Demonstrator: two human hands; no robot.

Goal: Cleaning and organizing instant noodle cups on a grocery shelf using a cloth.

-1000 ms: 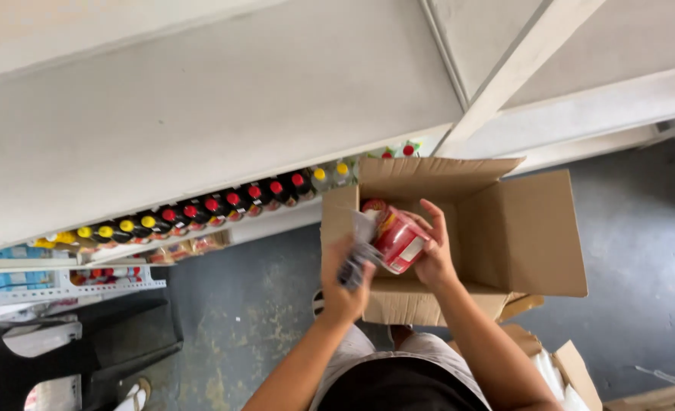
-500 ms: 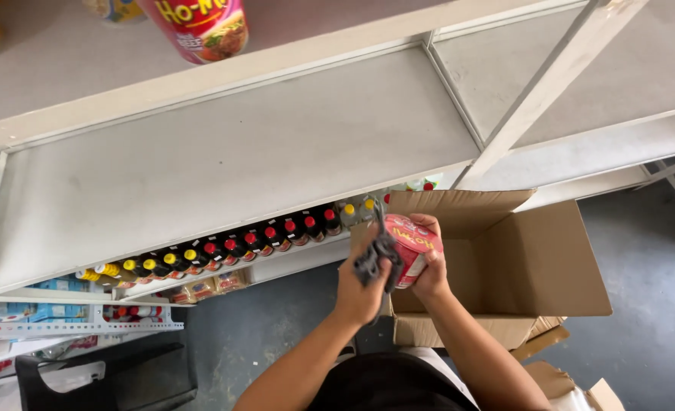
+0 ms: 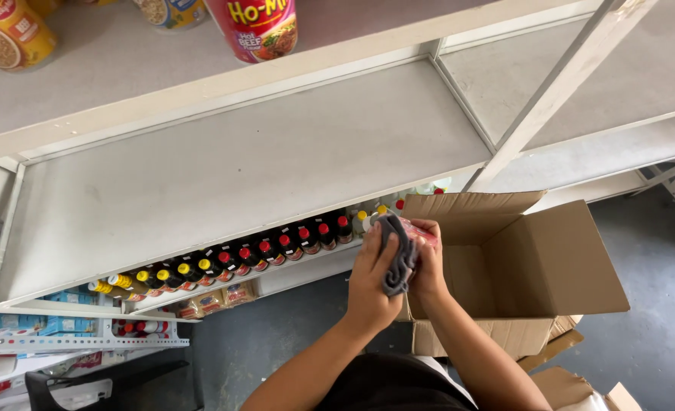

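Both hands have risen from over the open box toward the shelving since the earlier frames. Left hand (image 3: 373, 283) is curled around a grey cloth (image 3: 398, 255), pressing it against a red cup-shaped container (image 3: 419, 232) that the right hand (image 3: 428, 270) grips from the right side; the container is mostly hidden between them. Just right of the hands stands an open cardboard box (image 3: 550, 262), flaps up. To the left, a row of dark bottles (image 3: 238, 259) with red and yellow caps lines a lower shelf. Farther off lies a bare white shelf (image 3: 261, 160), and on the far top shelf stand noodle cups (image 3: 255, 27).
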